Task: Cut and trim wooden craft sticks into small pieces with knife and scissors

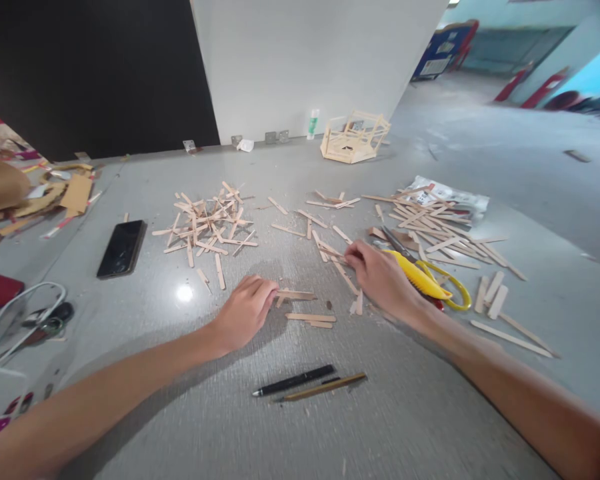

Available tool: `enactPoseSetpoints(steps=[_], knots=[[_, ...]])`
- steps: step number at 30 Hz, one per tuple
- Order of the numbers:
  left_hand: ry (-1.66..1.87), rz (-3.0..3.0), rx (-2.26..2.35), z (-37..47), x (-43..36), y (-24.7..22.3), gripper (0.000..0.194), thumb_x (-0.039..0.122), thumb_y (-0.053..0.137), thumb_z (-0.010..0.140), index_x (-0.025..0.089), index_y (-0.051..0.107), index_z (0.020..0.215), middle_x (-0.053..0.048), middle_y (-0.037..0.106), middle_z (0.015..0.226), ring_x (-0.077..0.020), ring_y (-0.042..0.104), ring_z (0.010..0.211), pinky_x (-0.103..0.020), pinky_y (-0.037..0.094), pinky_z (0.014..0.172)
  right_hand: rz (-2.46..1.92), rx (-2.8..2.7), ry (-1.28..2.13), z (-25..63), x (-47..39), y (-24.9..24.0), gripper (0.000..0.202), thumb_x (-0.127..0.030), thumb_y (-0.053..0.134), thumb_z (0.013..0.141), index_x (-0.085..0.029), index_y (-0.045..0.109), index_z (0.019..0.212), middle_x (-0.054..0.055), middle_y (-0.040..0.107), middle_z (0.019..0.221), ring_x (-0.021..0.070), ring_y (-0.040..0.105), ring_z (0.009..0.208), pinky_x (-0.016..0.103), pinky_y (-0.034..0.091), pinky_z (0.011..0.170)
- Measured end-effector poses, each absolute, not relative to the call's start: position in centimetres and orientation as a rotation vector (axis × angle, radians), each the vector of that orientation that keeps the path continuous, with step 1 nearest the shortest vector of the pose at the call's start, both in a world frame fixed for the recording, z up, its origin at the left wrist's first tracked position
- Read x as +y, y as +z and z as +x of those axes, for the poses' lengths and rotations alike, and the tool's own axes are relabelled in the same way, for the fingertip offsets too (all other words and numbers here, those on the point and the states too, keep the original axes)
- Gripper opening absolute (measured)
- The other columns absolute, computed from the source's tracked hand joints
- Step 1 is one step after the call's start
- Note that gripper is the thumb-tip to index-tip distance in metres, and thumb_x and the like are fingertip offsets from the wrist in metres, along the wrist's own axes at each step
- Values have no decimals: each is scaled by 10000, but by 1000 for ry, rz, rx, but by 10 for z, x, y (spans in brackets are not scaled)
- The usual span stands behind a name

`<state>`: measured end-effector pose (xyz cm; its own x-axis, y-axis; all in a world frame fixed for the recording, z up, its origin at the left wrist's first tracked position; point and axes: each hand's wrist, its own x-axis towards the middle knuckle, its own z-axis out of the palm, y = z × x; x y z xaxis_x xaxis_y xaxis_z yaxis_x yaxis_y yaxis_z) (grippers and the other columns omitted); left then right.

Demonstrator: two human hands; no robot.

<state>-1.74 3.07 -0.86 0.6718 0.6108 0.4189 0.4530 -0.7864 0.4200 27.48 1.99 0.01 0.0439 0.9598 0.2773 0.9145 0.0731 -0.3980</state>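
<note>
My left hand [249, 308] is closed on the left end of a flat wooden stick [297, 295], held low over the table. Just below it lie short stick pieces [311, 318]. My right hand [379, 271] reaches to the loose sticks at the centre, its fingers pinched at the end of a thin stick [330, 250]. Beside my right wrist are yellow-handled scissors [460, 293] and a yellow tool [420, 277]. A pile of cut sticks [205, 223] lies at the left centre, and longer sticks [435, 223] are heaped on the right.
A black pen [295, 381] and a brown pen-like tool [325, 388] lie in front. A phone [123, 249] is on the left, near cardboard scraps [77, 195] and a white cable [25, 297]. Behind stand a stick-built frame [353, 150] and a glue tube [313, 125].
</note>
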Motion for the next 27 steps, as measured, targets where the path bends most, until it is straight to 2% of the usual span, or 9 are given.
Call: enactPoseSetpoints(steps=[6,13,18,20,23,25,27], knots=[[817,2601,833,-16,31,-10,174,146,382,1034,165,549,988,-43,617,798,-190,566,777,-316,479,728,-1585,-1738,457,260,11,13,161,-356,503,938,-231,565,857,16,662,734,164,585,630,286,436,601],[846,2613,799,-15,31,-9,154,137,389,1034,162,533,986,-46,610,802,-183,549,760,-302,472,695,-1521,-1758,478,252,3,18,200,-394,500,955,-223,567,874,8,624,690,159,575,625,277,425,584],[834,2638,811,-15,31,-7,152,124,399,1026,164,537,976,-35,604,777,-187,549,749,-305,475,702,-1607,-1967,325,258,9,7,164,-318,448,981,-224,556,901,9,652,728,162,595,633,295,441,646],[824,2648,812,-14,30,-6,153,108,402,1019,163,540,986,-42,622,803,-193,561,773,-314,480,717,-1611,-2060,286,259,15,4,160,-285,413,991,-220,559,986,26,679,800,176,623,691,310,460,692],[814,2655,815,-13,30,-7,167,105,389,1018,169,541,989,-47,639,830,-202,567,796,-329,489,730,-1596,-2134,245,256,36,9,200,-238,413,979,-205,555,1115,81,697,992,214,650,893,338,479,791],[812,2660,812,-13,31,-9,182,117,376,1022,173,544,979,-45,636,820,-206,568,797,-340,494,739,-1589,-2183,195,252,62,17,179,-208,454,950,-193,592,1062,111,687,1071,242,629,1004,356,470,849],[815,2663,810,-13,32,-11,200,137,362,1028,179,550,972,-44,630,817,-206,568,793,-347,494,746,-1612,-2193,145,246,97,23,187,-185,450,953,-170,620,1029,124,688,1041,241,632,964,362,460,861]])
